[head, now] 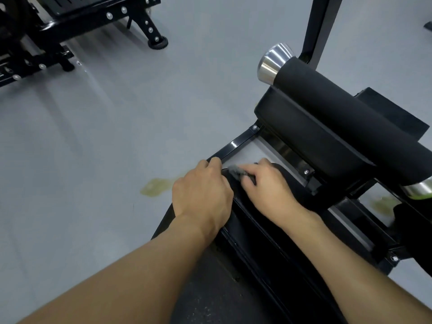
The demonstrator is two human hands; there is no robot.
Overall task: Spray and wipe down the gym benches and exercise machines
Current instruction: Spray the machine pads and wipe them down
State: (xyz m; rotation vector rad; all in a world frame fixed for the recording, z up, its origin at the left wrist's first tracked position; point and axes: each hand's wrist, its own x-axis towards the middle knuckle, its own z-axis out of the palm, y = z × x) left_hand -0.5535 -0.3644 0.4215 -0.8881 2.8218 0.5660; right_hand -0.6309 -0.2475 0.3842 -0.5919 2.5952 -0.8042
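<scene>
Grey cloth (235,171), blurred, half hidden under right hand (266,185) on bench pad (253,222)

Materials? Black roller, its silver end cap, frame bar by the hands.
Black cylindrical roller: matte, likely foam padding; no glare. Silver flared end cap: polished metal, apparently; mirror-like streaks. Black frame bar: glossy painted metal, probably; sharp highlight, bolted corner.

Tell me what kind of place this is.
Most likely a gym: a foam roller pad with chrome end caps, a bolted black machine frame on the grey floor, and a padded bench.
</scene>
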